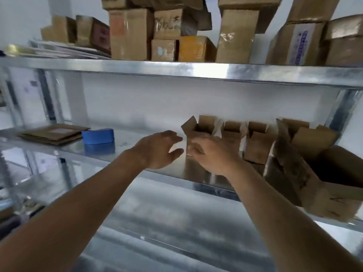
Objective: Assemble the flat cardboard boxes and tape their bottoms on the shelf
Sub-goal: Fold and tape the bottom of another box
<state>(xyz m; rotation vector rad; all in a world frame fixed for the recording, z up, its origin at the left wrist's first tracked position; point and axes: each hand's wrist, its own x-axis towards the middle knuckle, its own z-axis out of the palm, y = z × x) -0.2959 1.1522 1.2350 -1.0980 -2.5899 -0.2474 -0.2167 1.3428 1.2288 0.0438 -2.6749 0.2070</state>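
Head view, right hand (213, 154) gripping small open box (198, 130) — left hand (160, 149) beside.

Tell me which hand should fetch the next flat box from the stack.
Left, probably. The left hand is open and holds nothing, nearer the stack of flat brown cardboard boxes. The right hand is at the small open-topped cardboard box.

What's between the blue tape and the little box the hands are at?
Only bare shiny shelf, plus the left hand reaching in beside the box. The head view shows it; the tape sits further left.
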